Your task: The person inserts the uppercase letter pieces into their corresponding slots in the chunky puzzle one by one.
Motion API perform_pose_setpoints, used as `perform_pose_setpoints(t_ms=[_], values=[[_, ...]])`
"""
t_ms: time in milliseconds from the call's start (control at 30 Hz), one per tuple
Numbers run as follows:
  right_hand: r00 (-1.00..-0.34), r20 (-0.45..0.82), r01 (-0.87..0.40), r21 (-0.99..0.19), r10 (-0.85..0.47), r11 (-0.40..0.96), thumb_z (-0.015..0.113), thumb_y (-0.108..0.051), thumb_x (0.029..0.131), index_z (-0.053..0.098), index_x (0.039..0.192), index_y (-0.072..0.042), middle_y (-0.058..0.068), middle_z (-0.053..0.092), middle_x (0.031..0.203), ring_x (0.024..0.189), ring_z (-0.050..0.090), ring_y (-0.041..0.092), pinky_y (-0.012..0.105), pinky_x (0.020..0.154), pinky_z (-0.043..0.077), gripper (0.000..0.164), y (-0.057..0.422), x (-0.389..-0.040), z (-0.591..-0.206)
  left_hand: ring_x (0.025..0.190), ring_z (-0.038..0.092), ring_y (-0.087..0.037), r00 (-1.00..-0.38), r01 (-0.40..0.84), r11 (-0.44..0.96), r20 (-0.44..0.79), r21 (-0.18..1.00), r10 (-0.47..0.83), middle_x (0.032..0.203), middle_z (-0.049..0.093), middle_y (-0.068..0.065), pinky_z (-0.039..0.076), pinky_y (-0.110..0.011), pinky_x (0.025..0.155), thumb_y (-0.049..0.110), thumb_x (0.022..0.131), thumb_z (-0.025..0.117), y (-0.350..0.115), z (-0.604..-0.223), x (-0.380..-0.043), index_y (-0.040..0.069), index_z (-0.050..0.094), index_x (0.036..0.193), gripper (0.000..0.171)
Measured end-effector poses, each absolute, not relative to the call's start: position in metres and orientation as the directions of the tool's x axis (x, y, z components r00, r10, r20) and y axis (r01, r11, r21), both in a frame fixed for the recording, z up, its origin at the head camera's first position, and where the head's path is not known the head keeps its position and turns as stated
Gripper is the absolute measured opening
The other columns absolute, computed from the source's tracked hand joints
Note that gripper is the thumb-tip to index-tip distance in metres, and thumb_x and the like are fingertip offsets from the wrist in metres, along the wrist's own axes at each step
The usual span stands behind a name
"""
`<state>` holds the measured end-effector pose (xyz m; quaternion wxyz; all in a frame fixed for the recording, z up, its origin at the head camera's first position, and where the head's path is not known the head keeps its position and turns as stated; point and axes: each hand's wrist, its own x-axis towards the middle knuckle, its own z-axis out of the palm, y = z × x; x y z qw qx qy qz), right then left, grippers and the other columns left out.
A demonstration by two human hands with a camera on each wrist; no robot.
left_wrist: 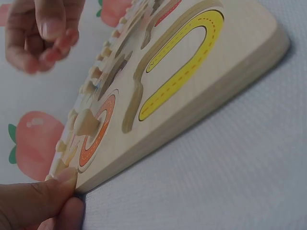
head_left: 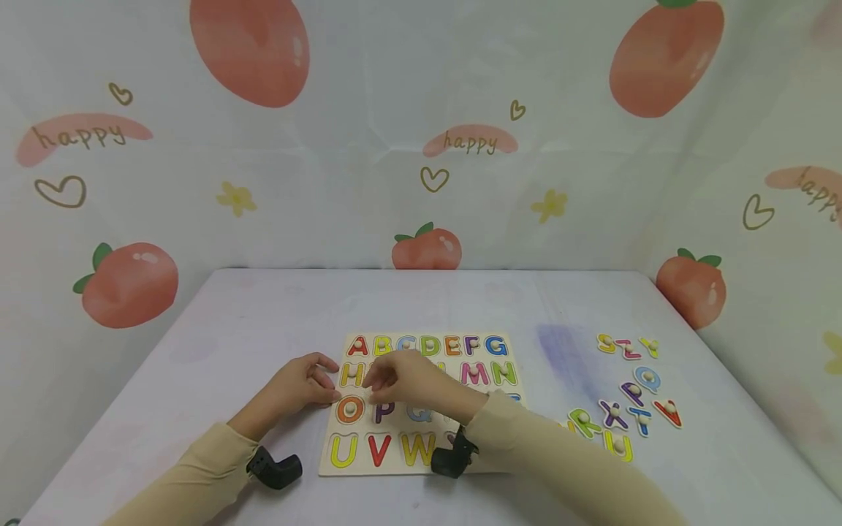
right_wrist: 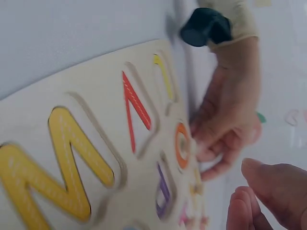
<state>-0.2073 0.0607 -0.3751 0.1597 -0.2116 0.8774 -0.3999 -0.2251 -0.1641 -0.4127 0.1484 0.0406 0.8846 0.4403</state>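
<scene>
A wooden alphabet puzzle board (head_left: 332,438) lies on the table, with knobbed letters in its upper rows. My left hand (head_left: 305,383) is at the board's left edge, its thumb and fingers gripping it beside the orange letter O (head_left: 350,410). In the left wrist view that O (left_wrist: 91,134) sits in its slot with its knob upright. Above the board hovers my right hand (head_left: 414,380), thumb and fingers loosely bent and apart, nothing between them. It hides part of the middle rows. Below it show the purple P slot (head_left: 383,413) and the yellow U slot (head_left: 343,451), both without knobs.
Several loose knobbed letters lie right of the board, among them a yellow S (head_left: 606,343), a blue Q (head_left: 647,378), a purple P (head_left: 633,394), a green R (head_left: 583,422) and a red V (head_left: 669,413). A printed cloth backdrop (head_left: 329,212) stands behind the table.
</scene>
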Motion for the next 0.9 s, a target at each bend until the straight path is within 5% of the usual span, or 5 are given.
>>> perform_pose_setpoints(t_ms=[400, 900], values=[[-0.921, -0.005, -0.212, -0.832, -0.39, 0.512, 0.074, -0.01, 0.084, 0.069, 0.101, 0.0, 0.003, 0.067, 0.084, 0.074, 0.062, 0.015, 0.027, 0.065, 0.051, 0.021, 0.168, -0.202, -0.363, 0.068, 0.058, -0.015, -0.955, -0.088, 0.633, -0.246, 0.769, 0.167, 0.078, 0.065, -0.004, 0.047, -0.028, 0.064, 0.011, 0.074, 0.082, -0.163, -0.415, -0.225, 0.0, 0.058, 0.115, 0.049], [-0.993, -0.024, -0.061, -0.724, -0.113, 0.687, 0.066, -0.024, 0.092, 0.061, 0.121, 0.001, 0.019, 0.067, 0.112, 0.089, 0.066, 0.015, 0.028, 0.075, 0.052, 0.038, 0.339, -0.179, -0.363, 0.068, 0.058, -0.015, -0.954, -0.072, 0.619, -0.235, 0.782, 0.186, 0.078, 0.065, -0.005, 0.047, -0.028, 0.063, 0.009, 0.075, 0.081, -0.163, -0.414, -0.226, -0.001, 0.057, 0.116, 0.048]])
